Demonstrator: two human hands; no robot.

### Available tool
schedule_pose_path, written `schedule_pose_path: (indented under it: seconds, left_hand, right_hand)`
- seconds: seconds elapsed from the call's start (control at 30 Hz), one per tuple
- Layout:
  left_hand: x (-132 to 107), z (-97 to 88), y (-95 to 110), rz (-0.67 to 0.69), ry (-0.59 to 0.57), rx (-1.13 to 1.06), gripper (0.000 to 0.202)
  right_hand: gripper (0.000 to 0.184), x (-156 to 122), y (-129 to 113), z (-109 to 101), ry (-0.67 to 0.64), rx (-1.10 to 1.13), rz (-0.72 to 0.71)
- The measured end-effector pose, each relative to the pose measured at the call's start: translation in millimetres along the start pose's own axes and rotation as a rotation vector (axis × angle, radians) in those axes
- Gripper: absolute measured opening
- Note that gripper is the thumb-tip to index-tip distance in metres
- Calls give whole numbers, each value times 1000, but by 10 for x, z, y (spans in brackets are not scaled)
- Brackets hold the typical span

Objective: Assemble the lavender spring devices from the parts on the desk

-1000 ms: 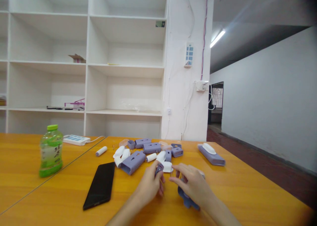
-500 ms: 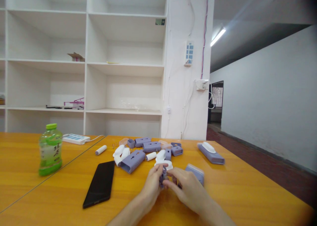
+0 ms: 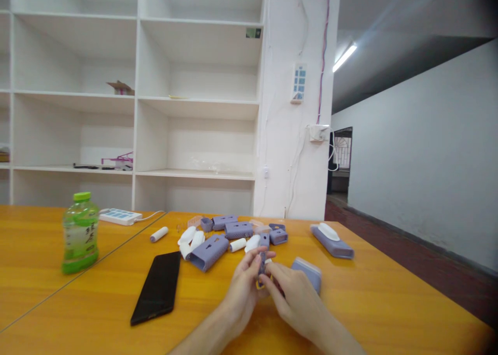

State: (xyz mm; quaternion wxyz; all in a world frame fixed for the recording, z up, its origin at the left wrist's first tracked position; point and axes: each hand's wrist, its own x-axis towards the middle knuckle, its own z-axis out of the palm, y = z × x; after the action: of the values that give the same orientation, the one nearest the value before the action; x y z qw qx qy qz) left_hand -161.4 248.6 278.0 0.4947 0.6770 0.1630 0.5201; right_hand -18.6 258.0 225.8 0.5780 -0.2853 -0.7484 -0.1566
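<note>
Low over the table, my left hand [image 3: 244,286] is closed on a small purple plastic part [image 3: 262,264], its fingertips extending past the top. My right hand [image 3: 292,291] meets it from the other side, with thumb and index finger pinched at the part. What the right fingers grip is mostly hidden. Just behind the hands lie white oval pieces [image 3: 252,243] and a small purple box-shaped piece [image 3: 278,236]. A purple case [image 3: 307,273] rests beside my right hand.
Several purple housings [image 3: 209,252] and a white cylinder [image 3: 237,245] lie mid-table. A black phone [image 3: 157,287] is at left, with a green bottle [image 3: 81,235] and a power strip [image 3: 120,217] beyond. Another purple case with a white piece [image 3: 332,241] is at far right.
The purple part has been turned more upright, and my left fingers have lifted and stretched past it. My right hand stays pinched close to it. The table items have not moved.
</note>
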Motion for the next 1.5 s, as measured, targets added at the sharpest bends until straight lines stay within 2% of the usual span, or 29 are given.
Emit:
schedule_pose_path:
  seconds: [0.23, 0.67, 1.07, 1.5]
  left_hand:
    - [15, 1, 0, 18, 16, -45, 40]
    - [14, -15, -30, 28, -37, -18, 39]
    - [30, -26, -37, 31, -47, 3, 42]
    - [54, -69, -33, 3, -69, -23, 38]
  right_hand:
    - [10, -18, -91, -75, -2, 55, 4]
    - [20, -15, 27, -2, -29, 7, -29]
    - [20, -15, 40, -19, -49, -16, -51]
    - [28, 12, 40, 11, 16, -35, 45]
